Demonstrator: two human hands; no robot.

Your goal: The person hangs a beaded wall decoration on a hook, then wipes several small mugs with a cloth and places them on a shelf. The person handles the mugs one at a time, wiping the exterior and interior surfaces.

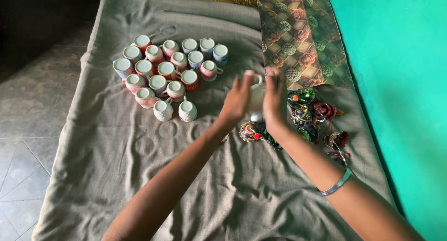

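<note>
Holding a small white ceramic cup [256, 99] between both palms, the left hand [237, 101] and right hand [274, 101] are closed around it, lifted just above the wrinkled grey cloth [139, 176]. Probably gripped two-handed so it doesn't slip. Off to the left sits a tight cluster of little painted mugs [167, 73], and shiny multicoloured beaded ornaments [309, 115] lie right beside the hands.

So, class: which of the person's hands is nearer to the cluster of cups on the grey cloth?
Left. The left hand is on the side facing the cups, apart from them; the right hand is farther off, beside the colourful ornaments.
</note>
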